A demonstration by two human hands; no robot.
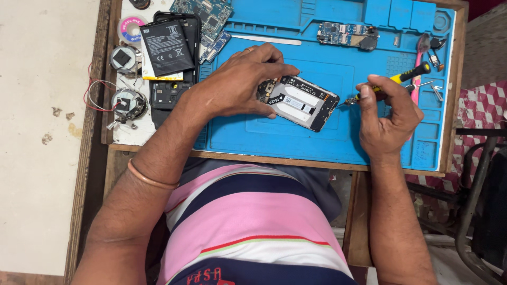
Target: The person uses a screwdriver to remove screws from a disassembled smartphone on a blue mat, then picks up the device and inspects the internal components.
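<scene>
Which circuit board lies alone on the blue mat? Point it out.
The circuit board at the mat's top edge, right of centre. The other boards sit stacked at the mat's top left corner, beside the black battery.

Bare blue mat lies open below the opened phone and between the two hands. The upper edge is crowded: circuit boards ahead, tweezers and a pink tool at right, a battery and phone shell blocking the left.
</scene>
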